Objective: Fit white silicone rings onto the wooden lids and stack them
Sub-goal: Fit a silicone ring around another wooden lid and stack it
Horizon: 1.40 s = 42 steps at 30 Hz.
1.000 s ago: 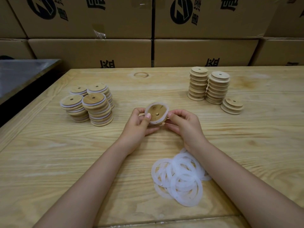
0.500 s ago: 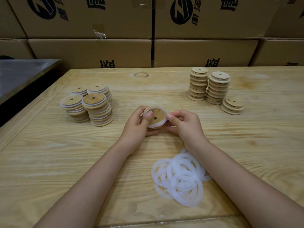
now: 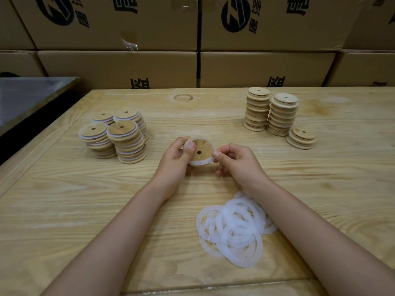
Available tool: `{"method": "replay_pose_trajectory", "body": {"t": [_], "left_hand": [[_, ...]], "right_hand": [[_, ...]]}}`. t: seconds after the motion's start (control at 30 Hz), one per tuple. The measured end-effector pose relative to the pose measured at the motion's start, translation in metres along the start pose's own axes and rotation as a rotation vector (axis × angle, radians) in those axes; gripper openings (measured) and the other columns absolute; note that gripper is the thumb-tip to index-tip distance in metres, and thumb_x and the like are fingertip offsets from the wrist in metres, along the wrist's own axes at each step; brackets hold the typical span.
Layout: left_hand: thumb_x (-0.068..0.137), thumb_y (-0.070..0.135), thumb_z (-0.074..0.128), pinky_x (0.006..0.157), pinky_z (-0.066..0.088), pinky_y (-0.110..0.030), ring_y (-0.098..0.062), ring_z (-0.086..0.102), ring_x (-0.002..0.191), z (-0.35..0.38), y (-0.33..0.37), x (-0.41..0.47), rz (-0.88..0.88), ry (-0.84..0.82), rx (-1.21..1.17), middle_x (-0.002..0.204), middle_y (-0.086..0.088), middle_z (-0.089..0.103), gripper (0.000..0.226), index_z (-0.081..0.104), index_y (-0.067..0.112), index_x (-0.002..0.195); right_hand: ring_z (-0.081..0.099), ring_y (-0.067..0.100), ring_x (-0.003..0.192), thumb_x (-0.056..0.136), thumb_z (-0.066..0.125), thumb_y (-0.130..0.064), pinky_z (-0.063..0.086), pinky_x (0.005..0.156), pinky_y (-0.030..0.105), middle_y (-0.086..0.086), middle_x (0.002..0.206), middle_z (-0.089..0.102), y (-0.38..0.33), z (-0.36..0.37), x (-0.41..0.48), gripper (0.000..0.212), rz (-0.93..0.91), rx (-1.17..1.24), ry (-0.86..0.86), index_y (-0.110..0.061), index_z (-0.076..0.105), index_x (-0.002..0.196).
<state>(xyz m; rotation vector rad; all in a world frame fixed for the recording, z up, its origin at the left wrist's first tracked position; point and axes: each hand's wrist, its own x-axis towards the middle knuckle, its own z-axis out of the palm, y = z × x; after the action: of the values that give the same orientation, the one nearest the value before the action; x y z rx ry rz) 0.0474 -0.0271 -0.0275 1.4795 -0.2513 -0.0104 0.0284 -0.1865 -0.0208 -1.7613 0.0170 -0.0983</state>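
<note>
Cardboard boxes (image 3: 119,67) along back, wooden table (image 3: 64,210) in front. Ringed lid stacks (image 3: 119,137) on left, bare lid stacks (image 3: 271,112) on right, loose ring pile (image 3: 233,227) by right forearm. Mid-table, left hand (image 3: 174,165) grips lid (image 3: 202,147), thumb on face; right hand (image 3: 239,163) pinches white ring (image 3: 201,163) at lid's rim.

Wide-angle view from a camera worn on the person's head, facing forward and down, with the fingers (image 3: 220,154) near and just above mid-frame. Beyond the fingers it takes in the wooden table (image 3: 64,210) and a wall of cardboard boxes (image 3: 267,67).
</note>
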Motion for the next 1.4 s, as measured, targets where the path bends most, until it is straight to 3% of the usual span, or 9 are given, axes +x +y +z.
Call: {"method": "replay_pose_trajectory", "body": {"t": [0.17,0.33,0.5,0.67,0.83,0.97,1.1,1.4], "left_hand": [[0.096,0.014,0.051,0.070,0.054,-0.025,-0.008,0.066,0.075,0.001,0.001,-0.001,-0.022,0.007,-0.046,0.080,0.001,0.069,0.009,0.059,0.018,0.098],[0.095,0.007,0.050,0.069,0.057,-0.031,-0.010,0.067,0.071,0.001,0.002,0.000,-0.036,0.013,-0.111,0.080,-0.003,0.068,0.009,0.056,0.011,0.100],[0.097,0.011,0.048,0.073,0.056,-0.038,-0.019,0.067,0.077,-0.004,0.000,0.004,-0.101,0.079,-0.144,0.082,-0.004,0.070,0.013,0.061,0.013,0.097],[0.098,0.014,0.045,0.071,0.055,-0.039,-0.026,0.067,0.079,-0.009,0.001,0.006,-0.145,0.076,-0.158,0.090,-0.011,0.068,0.018,0.062,0.009,0.100],[0.098,0.014,0.044,0.066,0.057,-0.034,-0.027,0.066,0.079,-0.010,0.003,0.006,-0.162,0.060,-0.191,0.092,-0.016,0.067,0.021,0.060,0.003,0.106],[0.097,0.013,0.047,0.068,0.059,-0.036,-0.027,0.068,0.082,-0.009,0.004,0.004,-0.156,0.031,-0.249,0.096,-0.018,0.066,0.016,0.058,0.003,0.105],[0.095,0.011,0.049,0.077,0.058,-0.042,-0.032,0.066,0.087,-0.006,0.004,0.002,-0.160,0.008,-0.293,0.097,-0.019,0.064,0.010,0.052,0.006,0.102],[0.095,0.008,0.049,0.078,0.057,-0.041,-0.030,0.065,0.083,-0.002,0.004,0.001,-0.139,0.034,-0.323,0.094,-0.019,0.064,0.008,0.049,0.008,0.102]], "right_hand": [[0.063,0.012,0.059,0.084,0.070,-0.009,0.059,0.065,0.028,0.003,0.066,0.067,0.002,0.002,0.001,0.009,0.105,0.231,-0.019,-0.006,0.067,0.076],[0.062,0.012,0.058,0.084,0.068,-0.005,0.058,0.061,0.026,0.001,0.062,0.067,0.003,0.003,0.000,0.011,0.079,0.238,-0.014,-0.006,0.066,0.073],[0.062,0.009,0.059,0.088,0.064,-0.005,0.053,0.059,0.022,-0.003,0.063,0.065,-0.002,0.005,-0.001,0.014,-0.033,0.047,-0.069,-0.011,0.063,0.075],[0.065,0.026,0.070,0.091,0.061,-0.016,0.052,0.071,0.035,0.006,0.071,0.066,-0.010,0.005,-0.003,0.015,-0.149,-0.311,-0.076,-0.019,0.058,0.076],[0.060,0.016,0.065,0.090,0.062,-0.023,0.047,0.060,0.022,0.000,0.070,0.063,-0.013,0.008,-0.005,0.017,-0.196,-0.455,-0.046,-0.025,0.056,0.075],[0.061,0.013,0.061,0.086,0.068,-0.016,0.054,0.066,0.029,-0.001,0.064,0.063,-0.008,0.008,-0.008,0.011,-0.076,-0.137,0.035,-0.015,0.064,0.076],[0.060,0.008,0.056,0.086,0.068,-0.010,0.057,0.063,0.024,0.000,0.061,0.063,-0.004,0.013,-0.008,0.012,0.020,0.108,0.062,-0.010,0.067,0.074],[0.059,0.010,0.058,0.086,0.068,-0.014,0.053,0.059,0.020,0.005,0.067,0.065,-0.003,0.016,-0.009,0.014,0.078,0.128,0.002,-0.007,0.068,0.073]]}}
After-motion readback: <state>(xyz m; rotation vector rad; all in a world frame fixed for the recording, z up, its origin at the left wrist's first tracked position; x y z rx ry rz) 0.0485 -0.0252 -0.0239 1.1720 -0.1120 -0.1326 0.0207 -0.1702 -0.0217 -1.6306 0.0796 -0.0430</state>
